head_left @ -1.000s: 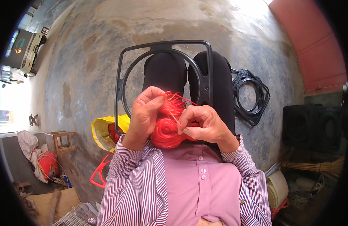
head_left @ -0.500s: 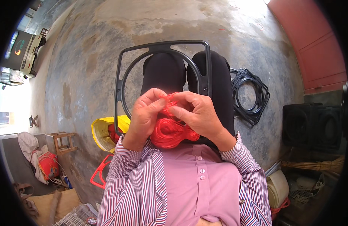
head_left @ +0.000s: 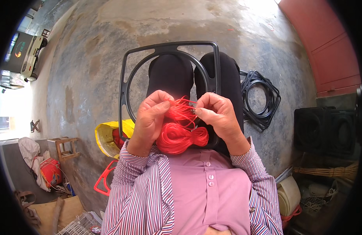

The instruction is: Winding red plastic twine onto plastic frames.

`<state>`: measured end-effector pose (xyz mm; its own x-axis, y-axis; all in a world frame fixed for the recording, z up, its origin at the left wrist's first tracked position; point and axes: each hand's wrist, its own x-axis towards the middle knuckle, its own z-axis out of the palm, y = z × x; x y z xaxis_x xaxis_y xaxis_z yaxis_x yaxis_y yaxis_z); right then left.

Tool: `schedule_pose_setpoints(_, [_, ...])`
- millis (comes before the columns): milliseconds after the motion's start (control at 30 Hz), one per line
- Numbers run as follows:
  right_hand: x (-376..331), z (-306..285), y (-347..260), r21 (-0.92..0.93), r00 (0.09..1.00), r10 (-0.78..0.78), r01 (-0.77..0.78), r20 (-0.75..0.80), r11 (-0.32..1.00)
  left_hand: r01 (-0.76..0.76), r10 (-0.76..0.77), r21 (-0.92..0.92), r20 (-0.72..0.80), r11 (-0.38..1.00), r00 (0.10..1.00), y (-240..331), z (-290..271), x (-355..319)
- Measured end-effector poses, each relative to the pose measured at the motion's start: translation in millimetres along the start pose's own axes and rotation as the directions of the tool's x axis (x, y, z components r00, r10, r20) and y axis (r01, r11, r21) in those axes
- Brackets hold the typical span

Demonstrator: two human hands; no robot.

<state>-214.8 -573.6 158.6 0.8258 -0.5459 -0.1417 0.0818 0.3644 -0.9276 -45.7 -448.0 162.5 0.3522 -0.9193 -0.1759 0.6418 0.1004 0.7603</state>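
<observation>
A bundle of shiny red cord (head_left: 177,138) lies in my lap, with loose loops rising from its top. My left hand (head_left: 151,117) pinches the cord at the left side of these loops. Thumb and forefinger of my right hand (head_left: 217,113) grip strands at the right, and several strands stretch between the two hands. Across my thighs rests a black square frame (head_left: 124,98) with a large round opening. Its near edge is partly hidden behind my hands and the bundle.
More black frames (head_left: 261,100) are stacked on the floor at my right. A yellow bag (head_left: 106,139) with red stuff inside stands at my left, near a red frame (head_left: 104,178). Further left are a small wooden stool (head_left: 65,148) and a red bundle (head_left: 51,172). A red door (head_left: 329,51) stands far right.
My right hand has moved to the right, away from the left, drawing red strands out between them. The loops have spread wider. My left hand has barely moved.
</observation>
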Motion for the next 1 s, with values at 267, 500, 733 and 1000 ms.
schedule_pose_setpoints(267, [-1.0,0.9,1.0,-0.020,0.998,0.027,-0.026,0.062,0.999,0.002,-0.002,-0.018,0.000,1.000,1.000,-0.7,-0.2,-1.1])
schedule_pose_setpoints(500, [1.5,10.6,-7.2,-0.148,0.982,-0.145,0.127,-0.120,0.981,-0.039,0.036,0.137,0.028,0.990,0.999,-4.0,2.9,-3.0])
schedule_pose_setpoints(733, [2.1,28.1,-3.9,-0.478,0.960,-0.280,0.241,-0.011,0.845,-0.007,0.005,0.265,0.009,0.964,1.000,-3.4,5.7,-4.8])
schedule_pose_setpoints(1000, [5.8,25.8,3.6,-0.520,0.953,-0.300,0.234,-0.045,0.822,-0.022,0.018,0.301,0.016,0.953,1.000,-6.5,1.2,-5.0])
